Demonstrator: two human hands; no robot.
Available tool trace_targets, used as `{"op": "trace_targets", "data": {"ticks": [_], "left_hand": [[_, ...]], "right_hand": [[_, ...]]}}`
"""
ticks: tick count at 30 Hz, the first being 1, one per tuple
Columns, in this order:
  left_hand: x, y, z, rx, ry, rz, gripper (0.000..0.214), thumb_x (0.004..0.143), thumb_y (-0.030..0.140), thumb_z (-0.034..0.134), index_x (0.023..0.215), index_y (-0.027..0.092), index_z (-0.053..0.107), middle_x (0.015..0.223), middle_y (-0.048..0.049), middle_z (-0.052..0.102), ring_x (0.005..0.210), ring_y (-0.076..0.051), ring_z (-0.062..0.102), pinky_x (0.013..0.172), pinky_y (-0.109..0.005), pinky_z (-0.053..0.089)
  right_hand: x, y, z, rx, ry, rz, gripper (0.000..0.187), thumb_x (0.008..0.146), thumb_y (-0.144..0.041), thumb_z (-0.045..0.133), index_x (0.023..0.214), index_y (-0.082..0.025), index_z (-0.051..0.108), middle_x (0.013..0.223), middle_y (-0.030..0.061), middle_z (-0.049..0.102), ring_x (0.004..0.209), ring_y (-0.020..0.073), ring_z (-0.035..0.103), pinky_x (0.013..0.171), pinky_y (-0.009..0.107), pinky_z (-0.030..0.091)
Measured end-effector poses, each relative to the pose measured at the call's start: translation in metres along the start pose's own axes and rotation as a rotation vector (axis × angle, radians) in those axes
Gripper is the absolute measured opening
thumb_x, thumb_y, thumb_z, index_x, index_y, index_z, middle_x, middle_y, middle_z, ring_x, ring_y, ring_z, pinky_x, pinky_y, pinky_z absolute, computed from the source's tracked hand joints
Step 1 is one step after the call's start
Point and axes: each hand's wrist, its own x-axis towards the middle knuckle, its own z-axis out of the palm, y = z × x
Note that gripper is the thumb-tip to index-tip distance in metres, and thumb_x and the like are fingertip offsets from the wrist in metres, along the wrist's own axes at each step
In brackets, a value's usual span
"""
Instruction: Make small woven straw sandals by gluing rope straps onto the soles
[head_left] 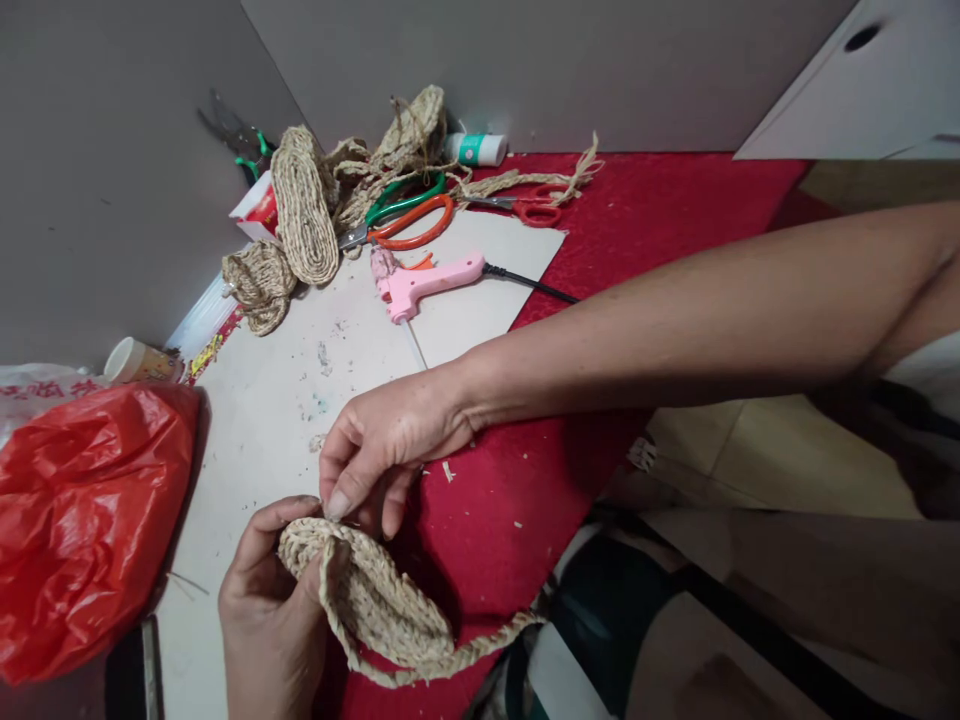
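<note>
My left hand [266,610] grips one end of a small oval piece woven of braided straw rope [375,600], thumb over its rim. My right hand [379,450] reaches in from the right and pinches the rope at the top edge of that piece. A loose length of the braid [487,645] trails off to the right along the lower edge. Both hands hover over the near edge of a white board [285,420] lying on a red cloth [637,220].
A pink glue gun [424,282] with black cord lies on the board. Behind it sit more woven straw pieces [304,205], orange and green scissors [405,215], red scissors [536,205], a glue stick [476,150]. A red plastic bag [82,520] and paper cup [135,362] are left.
</note>
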Motion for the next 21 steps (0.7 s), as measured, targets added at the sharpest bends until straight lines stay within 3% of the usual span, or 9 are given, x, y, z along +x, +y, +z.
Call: {"op": "trace_targets", "data": {"ticks": [8, 15, 21], "left_hand": [[-0.002, 0.006, 0.011, -0.237, -0.135, -0.048, 0.023, 0.067, 0.027, 0.078, 0.081, 0.021, 0.060, 0.069, 0.0026, 0.058, 0.051, -0.008, 0.054, 0.051, -0.018, 0.045], [0.000, 0.007, 0.010, -0.336, -0.153, -0.045, 0.023, 0.065, 0.022, 0.078, 0.081, 0.020, 0.061, 0.082, 0.0006, 0.061, 0.064, -0.013, 0.062, 0.058, -0.022, 0.050], [0.000, 0.006, 0.009, -0.387, -0.070, -0.066, 0.025, 0.063, 0.026, 0.079, 0.081, 0.020, 0.063, 0.089, -0.0002, 0.063, 0.070, -0.014, 0.064, 0.064, -0.026, 0.054]], "right_hand": [[0.002, -0.001, 0.001, -0.195, -0.033, -0.073, 0.006, 0.086, -0.013, 0.057, 0.082, -0.009, 0.054, 0.065, -0.0022, 0.057, 0.056, 0.0068, 0.058, 0.061, 0.020, 0.050], [0.002, 0.000, -0.002, -0.114, -0.104, -0.063, 0.006, 0.089, -0.010, 0.052, 0.083, -0.009, 0.052, 0.064, -0.0011, 0.059, 0.059, 0.0085, 0.060, 0.062, 0.022, 0.051], [0.003, -0.002, -0.003, -0.094, -0.114, -0.039, 0.006, 0.089, -0.009, 0.052, 0.083, -0.008, 0.051, 0.067, 0.0002, 0.060, 0.060, 0.0087, 0.061, 0.063, 0.023, 0.051]]}}
